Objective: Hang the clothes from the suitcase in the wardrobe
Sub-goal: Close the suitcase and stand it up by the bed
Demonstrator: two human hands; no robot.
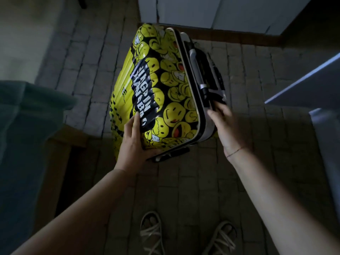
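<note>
The tiled floor [184,190] fills most of the frame, dim all over. On it, in the centre, the suitcase [165,85] leans over on its far end. Its yellow smiley face is turned to the upper left and its grey side, with the carry handle [196,69], to the right. It is shut along the black seam, so the clothes are out of sight, presumably inside. Nothing has been hung yet.

White panels [184,10] stand along the top edge, just past the suitcase. They may be the wardrobe, though you cannot tell from here. A blue cloth [27,116] lies at the left edge.

Your left hand [134,142] steadies the near corner. Its fingers [137,118] lie straight and flat on the yellow face, and the thumb [156,153] is spread wide along the near end. This looks like a bracing hold that keeps the tilted shell from rolling. Your right hand [226,126] meets the grey side below the handle, with its fingers [219,107] bent onto the rim and the thumb towards the seam. It seems to be feeling for the opening or guiding the case flat.

Your sandals [152,232] stand at the bottom edge, well apart from the case, which leaves room to lay it down.
</note>
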